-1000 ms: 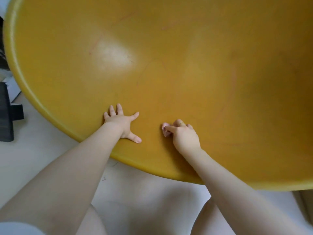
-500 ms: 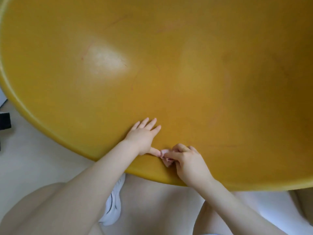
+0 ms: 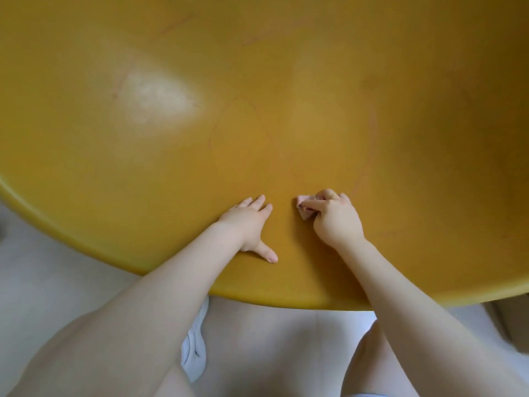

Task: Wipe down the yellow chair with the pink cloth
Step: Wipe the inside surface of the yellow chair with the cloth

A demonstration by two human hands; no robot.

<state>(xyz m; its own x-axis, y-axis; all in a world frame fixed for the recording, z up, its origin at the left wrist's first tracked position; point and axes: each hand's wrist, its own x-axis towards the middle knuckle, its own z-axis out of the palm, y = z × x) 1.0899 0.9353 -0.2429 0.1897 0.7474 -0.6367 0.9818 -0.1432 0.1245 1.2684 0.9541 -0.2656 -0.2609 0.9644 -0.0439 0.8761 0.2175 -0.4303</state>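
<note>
Head view: the pink cloth (image 3: pixel 305 210) is bunched against the yellow chair (image 3: pixel 286 81) near its front rim and is grasped by the curled fingers (image 3: pixel 326 196) of the right hand (image 3: pixel 336 222). The left hand (image 3: pixel 249 224) is laid flat just beside, fingers released and extended, apart from the cloth. White fabric (image 3: pixel 194 351) is seen below the rim.

Soft, even daylight fills the scene. A pale glare patch sits on the yellow chair (image 3: pixel 286 124), up and left of the left hand's fingers (image 3: pixel 259 203). Faint shadows lie under both hands. Wide-angle bending curves the chair's rim; edges look slightly soft.
</note>
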